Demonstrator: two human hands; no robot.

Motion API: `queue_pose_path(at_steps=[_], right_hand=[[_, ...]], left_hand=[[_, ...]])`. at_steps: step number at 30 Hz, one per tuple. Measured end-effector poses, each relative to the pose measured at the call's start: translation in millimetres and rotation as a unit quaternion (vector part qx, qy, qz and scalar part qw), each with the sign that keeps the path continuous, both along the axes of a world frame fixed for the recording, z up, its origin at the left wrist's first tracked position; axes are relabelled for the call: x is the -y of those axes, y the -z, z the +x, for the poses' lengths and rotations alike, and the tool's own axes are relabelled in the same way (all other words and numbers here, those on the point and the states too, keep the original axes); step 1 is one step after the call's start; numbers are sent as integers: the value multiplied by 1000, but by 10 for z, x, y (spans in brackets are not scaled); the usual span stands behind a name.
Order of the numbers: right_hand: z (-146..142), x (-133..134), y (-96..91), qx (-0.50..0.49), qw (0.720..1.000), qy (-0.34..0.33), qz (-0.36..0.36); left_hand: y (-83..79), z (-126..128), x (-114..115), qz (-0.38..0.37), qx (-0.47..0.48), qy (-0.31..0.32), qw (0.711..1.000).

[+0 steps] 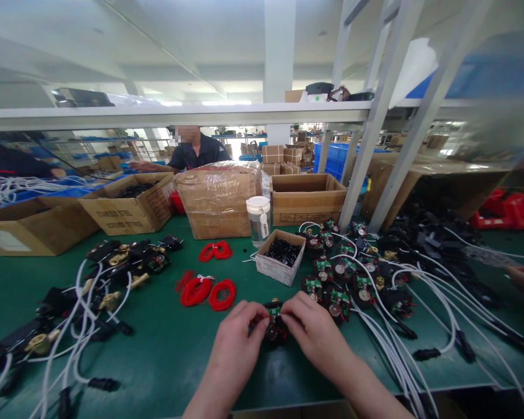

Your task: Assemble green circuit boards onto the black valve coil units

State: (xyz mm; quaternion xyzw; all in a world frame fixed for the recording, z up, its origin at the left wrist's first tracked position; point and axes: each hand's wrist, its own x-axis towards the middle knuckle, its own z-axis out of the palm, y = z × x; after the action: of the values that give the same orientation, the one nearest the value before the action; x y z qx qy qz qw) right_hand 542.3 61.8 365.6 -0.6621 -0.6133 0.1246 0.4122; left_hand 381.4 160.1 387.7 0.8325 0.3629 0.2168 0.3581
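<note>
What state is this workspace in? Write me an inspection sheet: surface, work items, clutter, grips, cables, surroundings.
Surface: green worktop, crowded at both sides.
Work items: circuit-board unit between the hands; similar units grouped to the right.
Clutter: red wire coils, lidded bottle, small carton of black parts.
Grips: left hand and right hand both pinching at the unit.
Cables: white cables overlapping, left and right.
Surroundings: wrapped box, raised shelf, co-worker beyond.

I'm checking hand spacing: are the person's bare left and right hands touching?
Apart: the head view shows a green circuit board in the gap between the left hand and the right hand.
</note>
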Motion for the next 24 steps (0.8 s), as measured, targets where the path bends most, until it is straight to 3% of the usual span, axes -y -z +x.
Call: queue_pose_path(at_steps=[11, 24], right_hand=[[16, -130, 53, 20, 1000, 3, 17], [-123, -176, 157, 113, 991, 69, 25]], left_hand=[[2, 5, -80, 3, -1, -9, 1000], [80, 84, -196, 36, 1, -28, 999]])
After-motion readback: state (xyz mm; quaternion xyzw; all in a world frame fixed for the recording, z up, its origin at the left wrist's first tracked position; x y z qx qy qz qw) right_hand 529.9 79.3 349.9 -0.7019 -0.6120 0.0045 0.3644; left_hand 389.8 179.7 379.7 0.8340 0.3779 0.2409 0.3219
